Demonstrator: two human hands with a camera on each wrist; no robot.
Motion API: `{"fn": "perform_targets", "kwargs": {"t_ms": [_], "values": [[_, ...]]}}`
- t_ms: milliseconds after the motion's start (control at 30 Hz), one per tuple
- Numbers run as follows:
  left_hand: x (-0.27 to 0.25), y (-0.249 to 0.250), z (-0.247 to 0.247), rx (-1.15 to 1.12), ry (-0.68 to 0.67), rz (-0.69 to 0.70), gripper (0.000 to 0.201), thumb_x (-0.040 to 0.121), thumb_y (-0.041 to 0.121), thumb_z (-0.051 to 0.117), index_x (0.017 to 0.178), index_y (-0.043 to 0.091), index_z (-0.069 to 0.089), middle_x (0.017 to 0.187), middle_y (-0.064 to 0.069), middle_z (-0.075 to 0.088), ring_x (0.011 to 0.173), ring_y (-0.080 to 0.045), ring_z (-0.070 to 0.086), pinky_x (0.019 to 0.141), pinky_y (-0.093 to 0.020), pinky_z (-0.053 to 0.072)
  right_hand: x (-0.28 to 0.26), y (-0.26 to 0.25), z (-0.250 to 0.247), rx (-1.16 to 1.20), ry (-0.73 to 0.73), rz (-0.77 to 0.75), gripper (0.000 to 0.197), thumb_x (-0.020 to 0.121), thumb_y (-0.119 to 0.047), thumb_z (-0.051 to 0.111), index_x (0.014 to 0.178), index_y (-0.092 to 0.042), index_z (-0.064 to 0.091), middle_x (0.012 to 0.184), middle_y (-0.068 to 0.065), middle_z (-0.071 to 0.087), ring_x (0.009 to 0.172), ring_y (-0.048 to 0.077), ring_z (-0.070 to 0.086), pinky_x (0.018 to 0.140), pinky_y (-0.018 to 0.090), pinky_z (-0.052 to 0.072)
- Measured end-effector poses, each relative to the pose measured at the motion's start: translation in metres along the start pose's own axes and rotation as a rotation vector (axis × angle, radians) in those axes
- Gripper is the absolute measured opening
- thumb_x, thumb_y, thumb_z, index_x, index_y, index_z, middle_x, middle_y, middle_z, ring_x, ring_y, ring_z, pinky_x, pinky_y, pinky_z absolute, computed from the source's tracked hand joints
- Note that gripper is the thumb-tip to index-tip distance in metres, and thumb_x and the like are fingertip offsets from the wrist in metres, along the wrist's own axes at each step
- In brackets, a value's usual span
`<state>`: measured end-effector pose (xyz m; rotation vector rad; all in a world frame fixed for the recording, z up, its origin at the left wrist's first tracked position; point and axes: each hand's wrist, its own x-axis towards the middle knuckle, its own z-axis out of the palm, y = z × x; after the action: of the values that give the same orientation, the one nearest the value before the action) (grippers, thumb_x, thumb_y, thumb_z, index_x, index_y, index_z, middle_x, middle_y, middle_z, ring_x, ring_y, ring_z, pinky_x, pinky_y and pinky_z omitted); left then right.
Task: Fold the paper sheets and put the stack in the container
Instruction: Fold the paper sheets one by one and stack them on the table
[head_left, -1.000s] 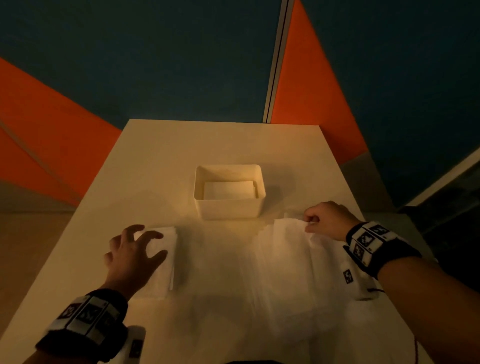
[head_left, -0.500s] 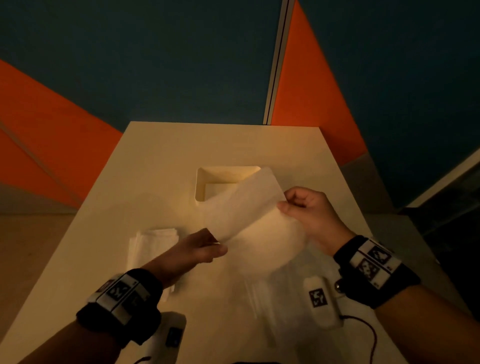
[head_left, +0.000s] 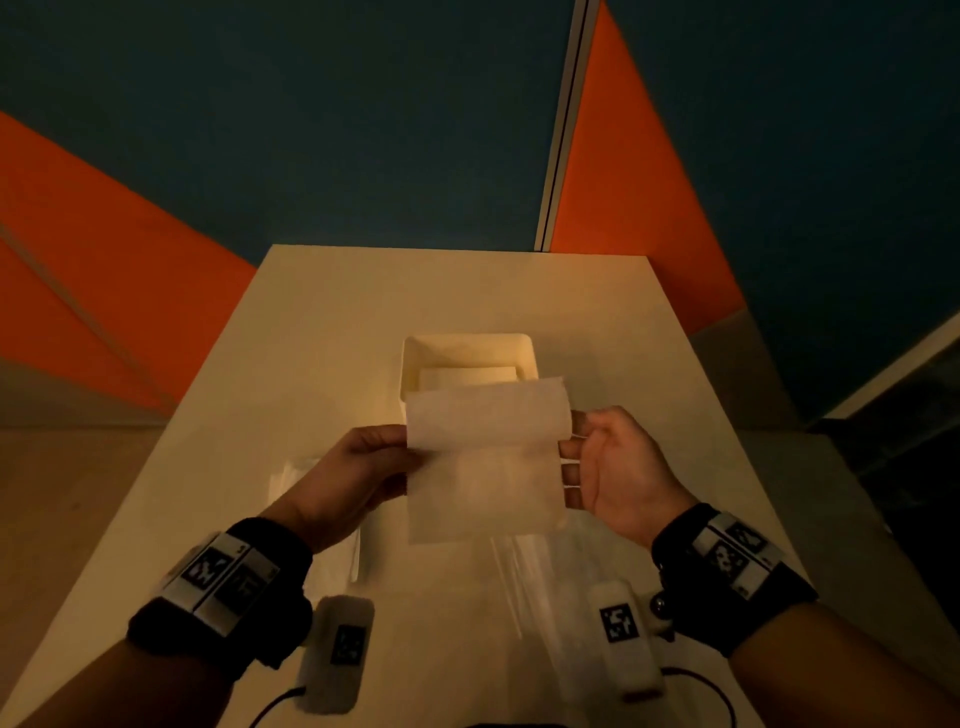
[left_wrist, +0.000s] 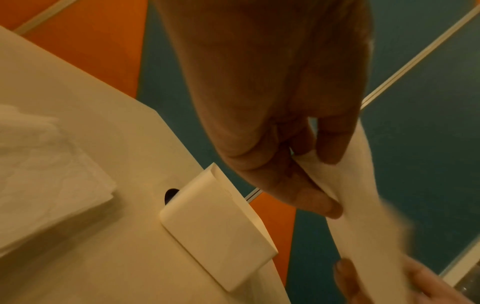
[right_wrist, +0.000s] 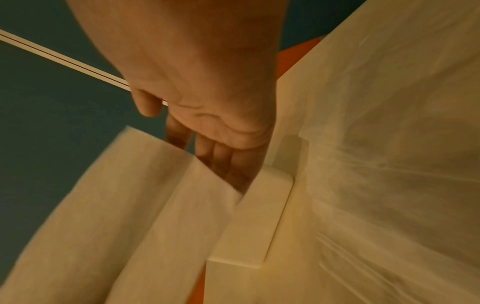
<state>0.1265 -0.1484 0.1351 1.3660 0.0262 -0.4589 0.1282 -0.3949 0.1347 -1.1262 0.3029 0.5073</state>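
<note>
A thin white paper sheet (head_left: 483, 457) hangs in the air between both hands, in front of the container, its top part bent over. My left hand (head_left: 402, 447) pinches its left edge between thumb and fingers (left_wrist: 324, 203). My right hand (head_left: 569, 441) holds the right edge, and the sheet (right_wrist: 130, 226) covers the fingers. The white open container (head_left: 467, 348) stands mid-table with a folded sheet inside. A stack of folded sheets (left_wrist: 52, 174) lies on the left under my left forearm. Unfolded sheets (head_left: 519, 571) lie spread on the right.
The white table (head_left: 322, 322) ends at its far edge against a blue and orange wall. Two small white tagged devices with cables (head_left: 337, 649) (head_left: 623, 634) lie near the front edge under my wrists. The floor drops away at both table sides.
My right hand lifted one sheet off the right pile. My left hand left the folded stack and took the sheet's left edge. The sheet now hangs level, its top bent over.
</note>
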Motion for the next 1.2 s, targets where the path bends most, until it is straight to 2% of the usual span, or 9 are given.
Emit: {"fn": "perform_targets", "kwargs": {"t_ms": [67,167,267,400,500,667,833,1067,1200], "values": [[-0.003,0.002,-0.003,0.011,-0.048,-0.009,0.025,0.082,0.015,0.054,0.092,0.015,0.077,0.106,-0.009,0.072,0.097,-0.025,0.068,0.076,-0.026,0.057,0.001,-0.001,0.001,-0.111,0.018,-0.011,0.036,0.096,-0.038,0.038,0.095,-0.018,0.068,0.090,0.007,0.068,0.075,0.022,0.064,0.066,0.033,0.049],[-0.008,0.007,-0.004,0.047,-0.105,-0.028,0.040,0.076,0.037,0.054,0.096,0.011,0.076,0.115,-0.006,0.068,0.101,-0.024,0.066,0.079,-0.028,0.056,0.000,-0.001,0.006,-0.304,0.005,-0.140,0.018,0.090,-0.016,0.058,0.074,-0.013,0.066,0.076,0.002,0.064,0.067,0.014,0.060,0.057,0.024,0.046],[-0.008,0.010,-0.006,0.096,-0.165,-0.058,0.060,0.067,0.053,0.061,0.103,0.007,0.073,0.119,-0.005,0.066,0.107,-0.028,0.064,0.086,-0.032,0.055,0.000,-0.002,0.007,-0.441,-0.079,-0.199,0.019,0.082,0.007,0.063,0.074,-0.010,0.066,0.069,0.001,0.063,0.064,0.010,0.060,0.056,0.021,0.048],[-0.007,0.010,-0.002,0.167,-0.253,-0.118,0.048,0.060,0.044,0.082,0.099,0.017,0.076,0.112,-0.005,0.070,0.101,-0.023,0.067,0.079,-0.027,0.056,0.002,-0.001,0.019,-0.584,-0.188,-0.220,0.024,0.078,0.012,0.065,0.079,-0.012,0.066,0.068,-0.006,0.065,0.064,0.005,0.061,0.059,0.019,0.050],[-0.006,0.002,0.001,0.259,-0.253,-0.131,0.030,0.073,0.001,0.073,0.092,0.024,0.077,0.104,-0.001,0.073,0.093,-0.019,0.069,0.076,-0.027,0.057,0.003,0.004,0.027,-0.627,-0.236,-0.234,0.026,0.078,0.011,0.067,0.080,-0.014,0.065,0.073,-0.006,0.064,0.067,0.003,0.060,0.061,0.019,0.050],[-0.013,-0.017,-0.028,0.195,0.115,-0.077,0.038,0.080,-0.008,0.064,0.090,0.027,0.077,0.105,0.001,0.071,0.094,-0.026,0.067,0.069,-0.033,0.058,0.013,-0.001,0.008,-0.561,0.008,-0.206,0.013,0.084,0.001,0.065,0.089,-0.011,0.063,0.084,0.006,0.063,0.066,0.013,0.060,0.056,0.024,0.048],[-0.030,-0.041,-0.068,0.178,0.499,-0.087,0.035,0.083,-0.006,0.061,0.112,0.014,0.064,0.109,-0.008,0.057,0.090,-0.031,0.060,0.071,-0.039,0.052,0.031,-0.006,-0.051,-0.623,0.424,-0.187,0.017,0.084,0.003,0.059,0.077,-0.013,0.061,0.078,0.010,0.063,0.066,0.022,0.060,0.057,0.028,0.046],[-0.032,-0.080,-0.087,0.514,0.650,-0.121,0.042,0.079,-0.001,0.069,0.119,0.012,0.064,0.109,-0.017,0.061,0.088,-0.033,0.060,0.083,-0.045,0.052,0.047,-0.005,-0.106,-0.816,0.630,-0.167,0.021,0.079,0.003,0.061,0.072,-0.018,0.061,0.079,0.007,0.063,0.079,0.026,0.059,0.069,0.031,0.048],[-0.025,-0.092,-0.092,0.907,0.642,-0.117,0.045,0.075,0.006,0.076,0.118,0.008,0.064,0.121,-0.020,0.058,0.104,-0.038,0.055,0.090,-0.042,0.044,0.054,-0.005,-0.117,-1.054,0.567,-0.089,0.027,0.072,0.001,0.071,0.091,-0.015,0.062,0.093,0.005,0.062,0.096,0.027,0.060,0.078,0.027,0.043]]}}
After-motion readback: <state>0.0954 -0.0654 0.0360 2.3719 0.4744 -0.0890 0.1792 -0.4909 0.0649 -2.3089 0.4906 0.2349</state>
